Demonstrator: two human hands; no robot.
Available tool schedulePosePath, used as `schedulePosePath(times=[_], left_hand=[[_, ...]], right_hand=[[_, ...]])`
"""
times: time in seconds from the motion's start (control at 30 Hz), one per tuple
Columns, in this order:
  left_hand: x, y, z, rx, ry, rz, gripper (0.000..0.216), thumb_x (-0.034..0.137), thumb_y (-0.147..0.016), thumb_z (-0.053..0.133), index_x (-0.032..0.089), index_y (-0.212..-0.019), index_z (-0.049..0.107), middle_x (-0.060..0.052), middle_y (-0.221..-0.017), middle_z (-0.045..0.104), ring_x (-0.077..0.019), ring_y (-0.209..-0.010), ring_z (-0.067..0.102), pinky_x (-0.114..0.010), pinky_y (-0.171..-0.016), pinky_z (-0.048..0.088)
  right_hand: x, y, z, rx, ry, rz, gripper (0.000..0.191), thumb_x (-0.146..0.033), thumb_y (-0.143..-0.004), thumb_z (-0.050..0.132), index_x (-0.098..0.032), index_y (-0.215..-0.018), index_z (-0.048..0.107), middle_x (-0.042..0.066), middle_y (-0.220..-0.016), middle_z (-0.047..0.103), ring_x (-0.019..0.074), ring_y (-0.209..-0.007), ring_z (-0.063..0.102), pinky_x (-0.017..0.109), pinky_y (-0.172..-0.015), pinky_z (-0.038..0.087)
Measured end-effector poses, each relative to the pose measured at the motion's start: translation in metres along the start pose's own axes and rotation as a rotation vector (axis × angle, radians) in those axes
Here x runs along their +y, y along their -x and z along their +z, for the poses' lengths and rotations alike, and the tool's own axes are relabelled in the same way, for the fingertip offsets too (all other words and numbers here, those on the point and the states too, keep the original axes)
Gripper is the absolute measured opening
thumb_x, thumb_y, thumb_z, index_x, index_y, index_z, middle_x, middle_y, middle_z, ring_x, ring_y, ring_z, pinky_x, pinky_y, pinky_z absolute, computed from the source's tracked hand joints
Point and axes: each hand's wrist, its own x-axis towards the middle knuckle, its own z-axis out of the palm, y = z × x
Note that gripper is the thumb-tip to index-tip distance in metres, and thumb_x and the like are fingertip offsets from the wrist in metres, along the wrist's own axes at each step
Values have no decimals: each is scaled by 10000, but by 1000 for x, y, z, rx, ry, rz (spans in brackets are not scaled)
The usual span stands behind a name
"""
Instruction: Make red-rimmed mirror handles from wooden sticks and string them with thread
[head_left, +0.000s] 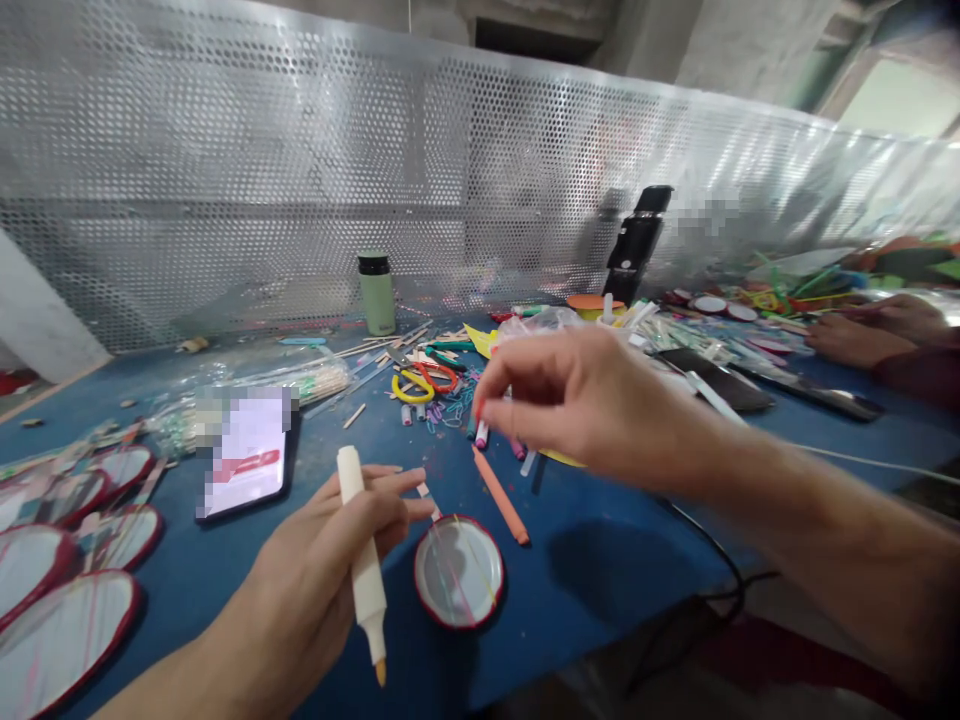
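- Left grip (322,550), mine: closed, cream marker (367,590) pinched between thumb and fingers, tan tip uncovered and pointing down, blunt end up.
- Right grip (585,400), mine: raised over the surface (540,625), thumb and index fingertip drawn toward each other at a spot of red; whether they pinch it I cannot tell.
- Round disc (459,572), one: pale face, red rim, pink and yellow lines across it; lying on the surface just right of my cream marker. A short stick (431,505) runs from its upper rim to my left fingertips; contact unclear.
- Orange marker (501,495), one: flat on the surface, slanting, between the disc and my right grip.
- Red-rimmed discs (67,630), several: grouped at far left, some overlapping.
- Phone (251,445), one: screen lit, beyond my left grip.
- Scissors (412,388), yellow handle visible: amid loose sticks and small coloured pieces.
- Green bottle (376,292), one: upright before a perforated metal panel (300,150).
- Black object (637,240), one: tall, tilted, near the same panel.
- Another person's hands (855,345): far right, blurred, near more discs and strips.
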Motion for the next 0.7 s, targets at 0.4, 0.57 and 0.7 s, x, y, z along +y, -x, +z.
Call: schedulePosePath(times=[0.4, 0.57, 0.7], left_hand=[[-9, 6, -11, -30, 69, -298, 271, 200, -900, 510, 335, -1083, 660, 22, -1266, 662, -232, -1254, 555, -335, -954, 542], [-11, 8, -19, -92, 168, -442, 326, 203, -886, 497, 364, -1071, 711, 37, -1206, 697, -208, -1166, 625, -269, -878, 564], [2, 4, -15, -15, 87, -485, 225, 385, -840, 601, 399, -1024, 729, 50, -1124, 724, -195, -1076, 670, -222, -846, 561]], right_hand=[[15, 20, 60, 22, -235, 92, 96, -111, -793, 598, -160, -713, 577, -67, -626, 555, 35, -525, 467, 163, -534, 388], [24, 20, 62, 48, -245, 100, 87, -151, -815, 593, -178, -732, 585, -75, -585, 532, 42, -496, 454, 176, -502, 371], [30, 23, 57, 46, -258, 118, 95, -167, -834, 582, -199, -745, 582, -76, -554, 538, 60, -487, 496, 184, -476, 373]])
